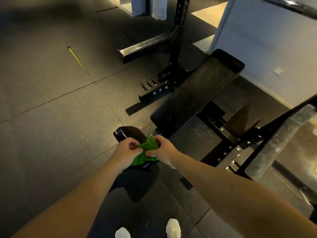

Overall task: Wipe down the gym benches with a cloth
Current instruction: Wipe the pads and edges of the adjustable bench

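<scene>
Gym floor [51, 109]: bench [197, 93] runs toward far-right; L hand [126, 152], R hand [163, 148] grip cloth [148, 147].

Cloth [147, 148] showing bright green between left hand [127, 150] and right hand [161, 148]. Desk seat pad [130, 133] just beyond hands showing glossy black; desk back pad [197, 93] farther beyond, to right, also showing black. Floor [51, 117] appearing dark grey, pale-speckled; yellow line [77, 59] running far beyond-left. Rack [176, 40] looking black. Shoes [173, 227] below hands showing white.
</scene>
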A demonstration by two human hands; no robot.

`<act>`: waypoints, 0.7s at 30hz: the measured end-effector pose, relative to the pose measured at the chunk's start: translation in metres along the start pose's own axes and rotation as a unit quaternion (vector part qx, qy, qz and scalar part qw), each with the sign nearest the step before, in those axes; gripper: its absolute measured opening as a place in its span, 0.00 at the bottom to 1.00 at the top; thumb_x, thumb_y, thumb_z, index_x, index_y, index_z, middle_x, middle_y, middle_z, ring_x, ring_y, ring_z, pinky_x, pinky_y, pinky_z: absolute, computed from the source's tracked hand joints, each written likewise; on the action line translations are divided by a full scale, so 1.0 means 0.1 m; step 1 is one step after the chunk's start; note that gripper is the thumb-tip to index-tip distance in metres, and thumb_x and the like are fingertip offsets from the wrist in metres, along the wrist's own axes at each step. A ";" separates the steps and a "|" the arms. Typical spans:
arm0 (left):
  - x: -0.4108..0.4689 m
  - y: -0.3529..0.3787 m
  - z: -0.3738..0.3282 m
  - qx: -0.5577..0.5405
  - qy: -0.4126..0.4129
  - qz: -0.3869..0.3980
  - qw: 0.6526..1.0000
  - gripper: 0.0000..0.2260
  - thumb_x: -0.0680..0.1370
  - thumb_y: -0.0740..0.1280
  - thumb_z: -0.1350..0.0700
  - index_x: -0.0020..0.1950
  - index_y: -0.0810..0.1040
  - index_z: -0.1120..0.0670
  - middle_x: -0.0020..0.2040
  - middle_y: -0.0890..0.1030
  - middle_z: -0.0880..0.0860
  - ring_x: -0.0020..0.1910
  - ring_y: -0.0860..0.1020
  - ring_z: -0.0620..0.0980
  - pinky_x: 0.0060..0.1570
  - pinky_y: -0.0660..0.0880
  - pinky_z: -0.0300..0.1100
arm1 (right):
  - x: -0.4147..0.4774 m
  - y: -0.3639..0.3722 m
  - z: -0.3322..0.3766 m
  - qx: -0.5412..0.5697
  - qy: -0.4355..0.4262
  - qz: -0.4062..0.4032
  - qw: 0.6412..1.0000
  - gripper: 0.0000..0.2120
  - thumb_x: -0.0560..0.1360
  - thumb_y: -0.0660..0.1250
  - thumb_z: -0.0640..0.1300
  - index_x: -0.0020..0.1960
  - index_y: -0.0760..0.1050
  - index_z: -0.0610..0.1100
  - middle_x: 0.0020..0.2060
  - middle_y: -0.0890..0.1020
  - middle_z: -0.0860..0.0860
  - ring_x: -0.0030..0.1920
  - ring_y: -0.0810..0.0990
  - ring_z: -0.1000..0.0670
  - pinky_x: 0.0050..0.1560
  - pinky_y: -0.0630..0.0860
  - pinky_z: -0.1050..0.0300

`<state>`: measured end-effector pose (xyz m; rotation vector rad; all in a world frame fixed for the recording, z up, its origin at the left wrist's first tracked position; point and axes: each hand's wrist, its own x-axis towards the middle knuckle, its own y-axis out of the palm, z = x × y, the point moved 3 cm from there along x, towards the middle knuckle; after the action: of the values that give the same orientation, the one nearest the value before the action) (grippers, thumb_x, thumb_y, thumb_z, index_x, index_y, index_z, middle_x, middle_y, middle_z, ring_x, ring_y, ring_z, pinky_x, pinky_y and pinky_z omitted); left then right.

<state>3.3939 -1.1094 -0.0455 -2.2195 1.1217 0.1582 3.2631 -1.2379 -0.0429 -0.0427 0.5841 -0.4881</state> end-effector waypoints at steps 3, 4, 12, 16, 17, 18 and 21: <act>0.15 0.31 0.45 -0.008 -0.051 -0.039 0.998 0.05 0.79 0.72 0.54 0.52 0.78 0.48 0.48 0.81 0.49 0.49 0.80 0.48 0.50 0.76 0.44 | 0.20 -0.05 -0.46 0.006 0.034 -0.006 0.999 0.20 0.73 0.75 0.38 0.61 0.75 0.49 0.55 0.81 0.47 0.56 0.81 0.46 0.59 0.81 0.44; 0.22 0.40 0.62 -0.013 -0.066 -0.061 0.996 0.05 0.79 0.72 0.54 0.52 0.77 0.48 0.49 0.80 0.49 0.50 0.79 0.49 0.50 0.75 0.44 | 0.27 -0.06 -0.62 0.010 0.044 -0.009 0.999 0.19 0.74 0.74 0.37 0.61 0.74 0.50 0.55 0.81 0.47 0.56 0.81 0.46 0.59 0.81 0.46; 0.89 0.79 1.88 0.017 -0.045 -0.204 0.978 0.11 0.82 0.68 0.53 0.64 0.75 0.50 0.61 0.76 0.50 0.57 0.77 0.47 0.55 0.80 0.47 | 1.25 0.21 -1.63 0.001 -0.005 -0.085 0.996 0.18 0.78 0.70 0.36 0.65 0.75 0.49 0.53 0.81 0.50 0.54 0.81 0.50 0.42 0.75 0.68; 1.25 0.91 2.38 0.048 0.036 -0.304 0.951 0.09 0.83 0.65 0.56 0.63 0.77 0.54 0.62 0.73 0.50 0.57 0.69 0.41 0.57 0.70 0.38 | 1.85 0.59 -1.85 -0.020 -0.129 -0.103 0.986 0.21 0.79 0.69 0.39 0.71 0.75 0.49 0.57 0.80 0.55 0.60 0.78 0.53 0.62 0.75 0.58; 1.34 0.94 2.51 0.049 0.071 -0.326 0.941 0.08 0.83 0.65 0.58 0.62 0.77 0.55 0.61 0.73 0.51 0.57 0.67 0.41 0.59 0.70 0.40 | 1.98 0.69 -1.87 -0.021 -0.169 -0.108 0.980 0.21 0.79 0.69 0.39 0.71 0.75 0.48 0.58 0.80 0.56 0.61 0.78 0.55 0.64 0.74 0.58; 1.43 0.98 2.63 0.044 0.111 -0.342 0.932 0.08 0.82 0.65 0.59 0.60 0.78 0.56 0.60 0.73 0.50 0.58 0.68 0.42 0.62 0.72 0.45 | 2.11 0.79 -1.88 -0.023 -0.207 -0.117 0.971 0.21 0.79 0.69 0.39 0.71 0.76 0.49 0.59 0.80 0.57 0.62 0.78 0.56 0.66 0.73 0.58; 1.68 1.07 3.04 0.030 0.216 -0.361 0.907 0.07 0.81 0.67 0.61 0.59 0.78 0.54 0.59 0.73 0.48 0.61 0.70 0.47 0.60 0.75 0.50 | 2.45 1.04 -1.92 -0.043 -0.301 -0.156 0.940 0.22 0.78 0.71 0.41 0.71 0.76 0.51 0.61 0.81 0.58 0.63 0.77 0.59 0.67 0.73 0.60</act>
<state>3.4699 -1.0904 -0.4003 -2.5202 0.4180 -0.6987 3.3813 -1.2386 -0.3491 -0.3613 -0.0099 -0.7194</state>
